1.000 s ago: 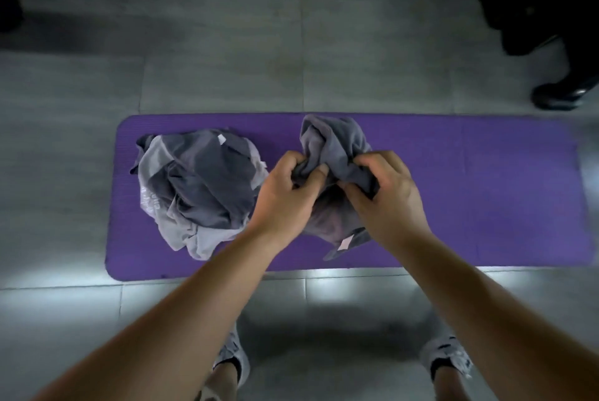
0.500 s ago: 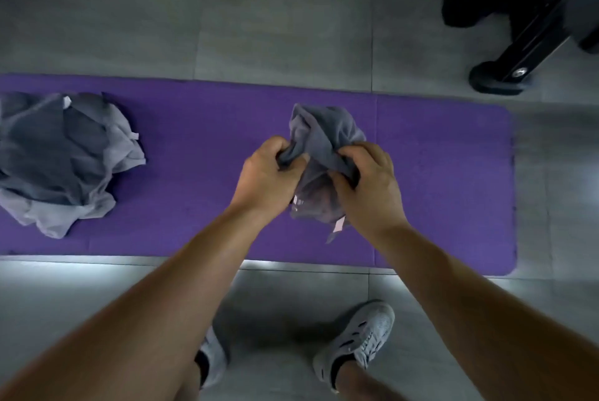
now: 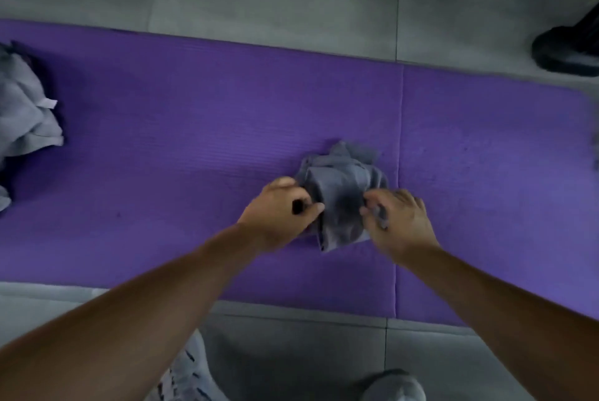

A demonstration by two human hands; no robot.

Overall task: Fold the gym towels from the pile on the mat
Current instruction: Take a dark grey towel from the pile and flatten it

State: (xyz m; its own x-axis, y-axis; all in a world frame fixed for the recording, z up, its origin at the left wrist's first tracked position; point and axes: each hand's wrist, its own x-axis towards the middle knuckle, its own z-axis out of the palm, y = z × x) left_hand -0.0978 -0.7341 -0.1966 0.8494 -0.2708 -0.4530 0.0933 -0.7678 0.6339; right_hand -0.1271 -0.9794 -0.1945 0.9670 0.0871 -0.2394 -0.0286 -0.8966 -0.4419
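I see one dark grey towel (image 3: 340,196), crumpled into a lump, pinched at its sides by my left hand (image 3: 282,206) and right hand (image 3: 398,219) over the purple mat (image 3: 194,141), right of its middle. The pile (image 3: 26,115) of lighter grey towels (only its edge shows) lies at the mat's left end, well apart.

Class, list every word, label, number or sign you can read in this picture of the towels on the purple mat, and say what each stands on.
Nothing here can be read.
Pale tag on the towel pile: too blurred, no lettering legible.
Crumpled grey towel: no print visible.
Purple mat: no print visible.
Shoe: dark marks, too blurred to tell whether letters.
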